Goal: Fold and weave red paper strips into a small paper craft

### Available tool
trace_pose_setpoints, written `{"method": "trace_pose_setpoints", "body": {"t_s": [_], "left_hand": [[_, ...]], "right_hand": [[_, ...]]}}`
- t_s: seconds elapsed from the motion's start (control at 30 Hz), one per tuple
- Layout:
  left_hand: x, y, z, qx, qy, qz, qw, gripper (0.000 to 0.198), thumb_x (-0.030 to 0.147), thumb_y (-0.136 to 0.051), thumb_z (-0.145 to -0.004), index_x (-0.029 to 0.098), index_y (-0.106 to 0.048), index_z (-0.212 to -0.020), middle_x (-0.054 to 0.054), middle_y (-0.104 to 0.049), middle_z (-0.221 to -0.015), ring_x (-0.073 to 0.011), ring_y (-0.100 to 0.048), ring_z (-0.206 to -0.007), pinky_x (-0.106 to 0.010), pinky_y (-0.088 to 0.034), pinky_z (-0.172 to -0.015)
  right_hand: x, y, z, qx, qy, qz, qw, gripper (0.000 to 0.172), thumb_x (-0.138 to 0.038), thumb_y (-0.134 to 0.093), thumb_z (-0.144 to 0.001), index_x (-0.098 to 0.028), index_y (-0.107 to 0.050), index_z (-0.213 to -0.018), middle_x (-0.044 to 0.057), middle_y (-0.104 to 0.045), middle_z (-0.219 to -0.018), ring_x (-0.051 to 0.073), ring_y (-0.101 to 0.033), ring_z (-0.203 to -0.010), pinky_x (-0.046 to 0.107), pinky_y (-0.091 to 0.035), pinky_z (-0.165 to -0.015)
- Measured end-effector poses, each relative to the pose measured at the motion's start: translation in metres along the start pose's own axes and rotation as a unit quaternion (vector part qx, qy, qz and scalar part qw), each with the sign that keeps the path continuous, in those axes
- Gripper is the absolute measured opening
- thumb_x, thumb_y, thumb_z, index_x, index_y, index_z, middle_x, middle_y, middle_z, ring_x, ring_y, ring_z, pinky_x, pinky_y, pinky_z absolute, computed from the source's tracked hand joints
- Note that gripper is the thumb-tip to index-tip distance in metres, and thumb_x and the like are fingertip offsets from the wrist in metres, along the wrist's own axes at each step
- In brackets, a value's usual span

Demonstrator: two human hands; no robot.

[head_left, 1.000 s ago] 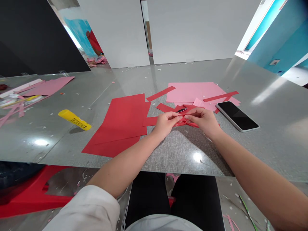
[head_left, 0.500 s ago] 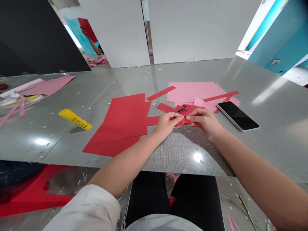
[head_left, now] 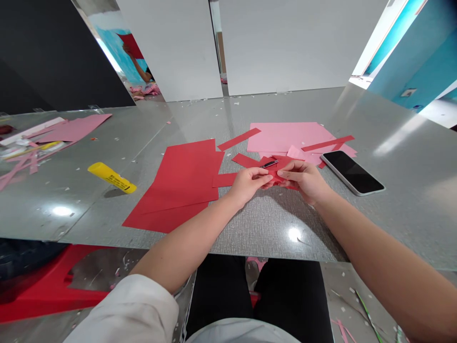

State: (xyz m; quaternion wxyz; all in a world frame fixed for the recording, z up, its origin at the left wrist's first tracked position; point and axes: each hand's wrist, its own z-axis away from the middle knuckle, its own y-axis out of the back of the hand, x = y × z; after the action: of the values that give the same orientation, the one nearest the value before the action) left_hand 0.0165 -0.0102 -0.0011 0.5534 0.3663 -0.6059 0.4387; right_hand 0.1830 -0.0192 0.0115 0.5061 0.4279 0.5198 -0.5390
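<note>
Pinching a red paper scrap (head_left: 275, 179), left hand (head_left: 248, 186) and right hand (head_left: 305, 182) could, if slackened, drop it toward the black glass smartphone (head_left: 352, 172) at two o'clock.

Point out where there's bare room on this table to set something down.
Bare tabletop lies right of the smartphone and in front of the left hand and right hand. It's crowded around the hands, among red scraps and pink paper.
</note>
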Motion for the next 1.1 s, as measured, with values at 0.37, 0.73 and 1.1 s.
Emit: {"method": "trace_pose_setpoints", "body": {"t_s": [0.37, 0.73, 1.1], "left_hand": [[0.000, 0.000, -0.001, 0.067, -0.025, -0.020, 0.997, 0.012, 0.024, -0.063, -0.072, 0.014, -0.061, -0.078, -0.002, -0.060, -0.076, -0.0096, -0.056, -0.067, -0.024, -0.048, -0.061], [-0.001, 0.002, -0.002, 0.061, 0.006, -0.008, 0.998, 0.014, 0.027, -0.062, -0.073, 0.016, -0.058, -0.082, -0.002, -0.059, -0.080, -0.0133, -0.060, -0.074, -0.023, -0.047, -0.056], [-0.003, 0.003, -0.001, 0.037, 0.021, -0.046, 0.998, 0.012, 0.026, -0.058, -0.076, 0.016, -0.056, -0.082, -0.005, -0.063, -0.080, -0.0153, -0.061, -0.079, -0.021, -0.046, -0.054]], "right_hand": [[0.004, -0.005, 0.001, -0.020, 0.082, 0.097, 0.992, 0.021, -0.034, -0.071, -0.063, -0.017, -0.058, -0.064, 0.001, -0.062, -0.062, 0.011, -0.056, -0.058, 0.029, -0.047, -0.058], [0.010, 0.000, -0.003, 0.011, 0.135, 0.149, 0.979, 0.021, -0.037, -0.068, -0.068, -0.018, -0.060, -0.069, 0.003, -0.063, -0.069, 0.015, -0.059, -0.065, 0.033, -0.048, -0.064], [0.008, 0.001, -0.001, 0.041, 0.145, 0.135, 0.979, 0.020, -0.037, -0.069, -0.067, -0.019, -0.060, -0.070, 0.003, -0.065, -0.072, 0.017, -0.062, -0.070, 0.038, -0.051, -0.074]]}}
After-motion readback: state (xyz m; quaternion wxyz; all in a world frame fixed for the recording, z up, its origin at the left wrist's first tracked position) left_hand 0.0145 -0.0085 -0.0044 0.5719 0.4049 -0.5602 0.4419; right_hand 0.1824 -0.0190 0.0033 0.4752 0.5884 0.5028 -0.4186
